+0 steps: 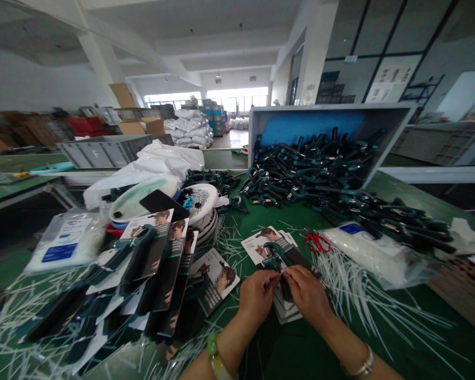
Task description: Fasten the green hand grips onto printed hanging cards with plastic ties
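Observation:
My left hand (pixel 257 296) and my right hand (pixel 306 293) meet over a printed backing card (pixel 261 244) that lies on the green table (pixel 312 353). On the card rests a dark teal hand gripper (pixel 275 254). Both hands pinch at a thin white cable tie (pixel 282 273) by the gripper's handle, fingers pressed together. More cards are stacked under the hands. A green bangle circles my left wrist and a silver one my right.
Left lies a fanned pile of carded grippers (pixel 150 274). A tipped grey crate (pixel 328 126) spills loose grippers (pixel 312 169) across the far table. Red scissors (pixel 317 241), a bag of white ties (pixel 376 253) and scattered tie offcuts (pixel 16 322) surround the work spot.

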A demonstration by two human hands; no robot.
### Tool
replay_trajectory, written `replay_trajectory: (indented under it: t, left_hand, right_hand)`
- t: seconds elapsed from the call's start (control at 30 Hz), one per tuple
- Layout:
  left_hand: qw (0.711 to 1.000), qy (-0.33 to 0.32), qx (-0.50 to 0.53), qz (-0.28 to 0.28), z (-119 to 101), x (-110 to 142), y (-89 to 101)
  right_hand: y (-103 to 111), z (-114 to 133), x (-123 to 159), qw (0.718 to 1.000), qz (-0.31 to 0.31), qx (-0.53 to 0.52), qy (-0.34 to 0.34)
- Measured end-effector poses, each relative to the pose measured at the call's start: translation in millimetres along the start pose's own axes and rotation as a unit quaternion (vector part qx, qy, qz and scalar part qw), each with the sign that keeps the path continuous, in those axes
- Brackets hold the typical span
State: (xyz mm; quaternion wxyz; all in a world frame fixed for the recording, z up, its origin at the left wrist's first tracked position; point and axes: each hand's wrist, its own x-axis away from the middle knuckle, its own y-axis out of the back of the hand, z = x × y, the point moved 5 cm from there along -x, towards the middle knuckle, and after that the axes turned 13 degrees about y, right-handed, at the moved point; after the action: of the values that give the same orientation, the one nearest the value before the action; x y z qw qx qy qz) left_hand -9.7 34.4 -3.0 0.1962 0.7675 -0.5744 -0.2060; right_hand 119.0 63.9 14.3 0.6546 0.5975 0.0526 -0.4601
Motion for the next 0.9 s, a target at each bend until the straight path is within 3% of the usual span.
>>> replay_trajectory:
  t: [0.27, 0.37, 0.47, 0.53, 0.63, 0.8, 0.9]
  left_hand:
    - [0.994, 0.055, 0.091, 0.009, 6, -3, -1.0]
    - [0.994, 0.025, 0.104, 0.022, 3, -2, -1.3]
    - [0.996, -0.003, 0.090, 0.024, -1, 0, -1.9]
    - [0.997, -0.016, 0.078, 0.025, -3, 1, -3.3]
    - [0.998, -0.024, 0.062, 0.007, -5, 2, -3.8]
    - [0.999, -0.031, 0.015, -0.019, -17, 2, 1.0]
    - [0.998, -0.016, -0.037, -0.040, -28, 0, 9.0]
  right_hand:
    - [-1, 8, -1, 0.994, 0.089, 0.058, 0.011]
    - [3, 9, -1, 0.995, 0.095, -0.021, -0.011]
    - [7, 1, -1, 0.982, 0.083, -0.142, -0.094]
    - [8, -3, -3, 0.976, 0.073, -0.167, -0.118]
    - [10, -2, -8, 0.992, 0.044, -0.100, -0.066]
    - [14, 11, -16, 0.997, -0.064, -0.021, 0.029]
    - [23, 13, -25, 0.988, -0.145, -0.040, 0.020]
